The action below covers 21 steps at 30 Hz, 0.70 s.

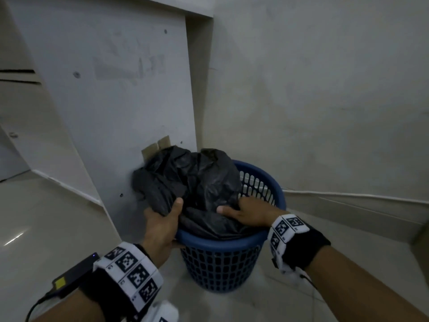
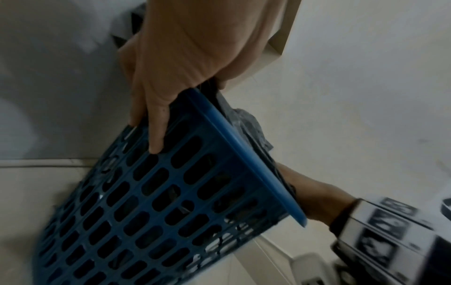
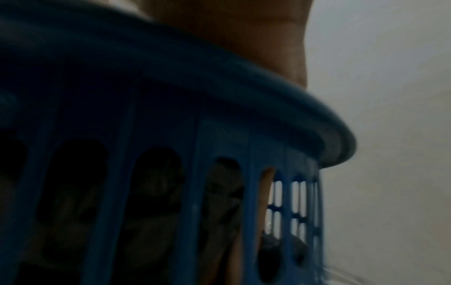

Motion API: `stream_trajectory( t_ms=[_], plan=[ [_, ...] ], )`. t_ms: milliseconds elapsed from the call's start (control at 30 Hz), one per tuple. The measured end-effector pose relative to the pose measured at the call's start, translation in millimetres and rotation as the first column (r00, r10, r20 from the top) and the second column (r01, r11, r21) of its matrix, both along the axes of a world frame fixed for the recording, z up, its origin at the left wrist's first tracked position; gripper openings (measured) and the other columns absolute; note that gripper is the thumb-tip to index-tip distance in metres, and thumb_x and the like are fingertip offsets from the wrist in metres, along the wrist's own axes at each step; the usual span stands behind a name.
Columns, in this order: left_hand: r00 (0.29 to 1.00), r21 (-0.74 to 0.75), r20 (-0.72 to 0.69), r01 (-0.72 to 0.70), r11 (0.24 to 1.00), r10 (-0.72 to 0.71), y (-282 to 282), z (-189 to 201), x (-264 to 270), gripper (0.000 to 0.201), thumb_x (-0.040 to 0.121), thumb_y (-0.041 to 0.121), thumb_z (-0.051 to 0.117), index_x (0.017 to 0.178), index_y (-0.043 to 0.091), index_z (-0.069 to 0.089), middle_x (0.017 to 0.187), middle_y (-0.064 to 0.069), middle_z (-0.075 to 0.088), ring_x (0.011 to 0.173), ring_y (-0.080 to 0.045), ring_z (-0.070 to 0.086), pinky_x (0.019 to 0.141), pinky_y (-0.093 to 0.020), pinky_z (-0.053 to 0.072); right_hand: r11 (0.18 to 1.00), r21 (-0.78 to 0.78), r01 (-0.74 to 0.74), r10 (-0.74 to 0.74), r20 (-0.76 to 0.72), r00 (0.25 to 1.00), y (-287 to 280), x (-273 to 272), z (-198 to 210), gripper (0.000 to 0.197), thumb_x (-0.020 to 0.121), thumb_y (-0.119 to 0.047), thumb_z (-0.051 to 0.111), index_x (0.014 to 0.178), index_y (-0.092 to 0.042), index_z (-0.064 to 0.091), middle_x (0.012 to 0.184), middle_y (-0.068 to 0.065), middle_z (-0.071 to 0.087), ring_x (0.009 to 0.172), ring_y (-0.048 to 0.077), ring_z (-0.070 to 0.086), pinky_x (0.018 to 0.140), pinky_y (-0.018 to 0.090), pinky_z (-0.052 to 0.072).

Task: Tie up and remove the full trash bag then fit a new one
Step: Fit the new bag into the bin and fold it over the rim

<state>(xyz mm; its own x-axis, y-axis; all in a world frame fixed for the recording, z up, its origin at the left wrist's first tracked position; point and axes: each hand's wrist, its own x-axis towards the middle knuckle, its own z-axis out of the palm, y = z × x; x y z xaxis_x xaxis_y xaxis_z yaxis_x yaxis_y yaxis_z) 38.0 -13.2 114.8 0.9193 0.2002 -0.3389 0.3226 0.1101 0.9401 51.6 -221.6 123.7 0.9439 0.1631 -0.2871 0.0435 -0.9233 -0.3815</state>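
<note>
A pale wall (image 1: 325, 89) fills the corner ahead of me, with a grey-white panel (image 1: 111, 89) leaning or standing to its left and a glossy tiled floor (image 1: 46, 217) below. On that floor, against the panel, stands the blue slotted plastic bin (image 1: 220, 259). The black trash bag (image 1: 197, 180) sits inside it, its crumpled top billowing above the rim and spilling toward the panel.

My left hand (image 1: 162, 226) grips the near-left rim: thumb over the edge and pressed onto the black plastic, fingers (image 2: 156, 133) lying down the outside of the slotted wall. My right hand (image 1: 248, 213) reaches over the near-right rim, thumb stretched flat on the bag; its other fingers go down between bag and bin wall, so I can't tell whether they are curled round the plastic. Both wrists wear bands (image 1: 132, 273) printed with black-and-white square markers.
</note>
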Motion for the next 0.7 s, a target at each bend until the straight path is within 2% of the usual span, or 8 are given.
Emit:
stream_trajectory(
  t_ms=[67,100,167,233,300,367,533,700],
  plan=[
    [0.999,-0.037,0.035,-0.003,0.999,0.004,1.7,1.7,9.4,0.046,0.093,0.036,0.056,0.130,0.013,0.041,0.125,-0.006,0.054,0.103,-0.033,0.057,0.080,-0.053,0.053,0.971,0.235,0.029,-0.004,-0.104,0.995,6.8,-0.8,-2.5,0.067,0.091,-0.068,0.034,0.130,-0.018,0.056,0.125,0.007,0.061,0.107,0.025,0.060,0.095,0.031,0.047],
    [0.999,-0.082,0.032,-0.019,0.996,0.022,3.3,1.6,15.7,0.047,0.096,0.032,0.052,0.136,0.011,0.039,0.123,-0.006,0.053,0.105,-0.033,0.056,0.083,-0.051,0.050,0.933,0.351,0.080,-0.047,-0.103,0.994,7.9,-1.5,-2.1,0.071,0.091,-0.069,0.034,0.138,-0.019,0.051,0.134,0.007,0.058,0.114,0.026,0.058,0.101,0.033,0.046],
    [0.997,-0.175,0.059,-0.040,0.984,0.051,8.0,0.5,29.6,0.052,0.098,0.029,0.048,0.141,0.004,0.034,0.126,-0.008,0.052,0.112,-0.034,0.055,0.087,-0.048,0.049,0.791,0.570,0.224,-0.212,-0.090,0.973,4.9,-1.9,3.7,0.072,0.090,-0.070,0.036,0.131,-0.015,0.058,0.128,0.007,0.063,0.110,0.025,0.061,0.102,0.038,0.047],
    [0.995,-0.241,0.066,-0.060,0.969,0.078,18.0,-7.0,47.3,0.061,0.097,0.035,0.049,0.145,0.002,0.031,0.136,-0.008,0.051,0.113,-0.033,0.057,0.078,-0.043,0.053,0.644,0.695,0.320,-0.396,-0.055,0.917,-3.1,0.7,14.7,0.063,0.093,-0.064,0.037,0.111,-0.010,0.065,0.110,0.008,0.068,0.096,0.025,0.063,0.093,0.037,0.051],
    [0.995,-0.272,0.050,-0.074,0.959,0.091,28.7,-24.4,69.8,0.069,0.094,0.045,0.048,0.149,0.008,0.028,0.143,-0.011,0.048,0.113,-0.030,0.058,0.065,-0.035,0.057,0.592,0.712,0.377,-0.589,0.062,0.806,-16.1,1.7,25.2,0.053,0.096,-0.059,0.038,0.093,-0.012,0.061,0.092,0.011,0.065,0.081,0.026,0.059,0.075,0.034,0.049],
    [0.997,-0.280,0.022,-0.068,0.958,0.077,29.4,-28.0,77.1,0.068,0.094,0.050,0.044,0.149,0.012,0.031,0.143,-0.009,0.049,0.109,-0.027,0.058,0.068,-0.033,0.055,0.557,0.707,0.436,-0.722,0.153,0.674,-33.6,-1.7,27.6,0.054,0.096,-0.058,0.040,0.083,-0.009,0.060,0.080,0.011,0.061,0.070,0.026,0.055,0.066,0.032,0.042],
    [0.998,-0.183,-0.021,0.048,0.982,-0.053,20.8,-20.6,67.8,0.058,0.098,0.045,0.037,0.141,0.006,0.043,0.134,-0.013,0.055,0.119,-0.031,0.053,0.087,-0.037,0.043,0.170,0.834,0.524,-0.818,-0.177,0.547,-71.3,-11.2,20.6,0.058,0.094,-0.054,0.049,0.115,0.000,0.060,0.104,0.016,0.063,0.089,0.031,0.059,0.092,0.049,0.052],
    [0.997,-0.179,-0.012,0.079,0.981,-0.082,17.9,-15.7,57.3,0.049,0.098,0.046,0.036,0.131,0.012,0.050,0.117,-0.009,0.058,0.090,-0.024,0.057,0.084,-0.028,0.044,-0.099,0.864,0.493,-0.757,-0.387,0.526,-73.2,-16.0,13.6,0.069,0.091,-0.052,0.056,0.135,0.001,0.049,0.129,0.018,0.060,0.109,0.037,0.061,0.098,0.051,0.050]
  ],
)
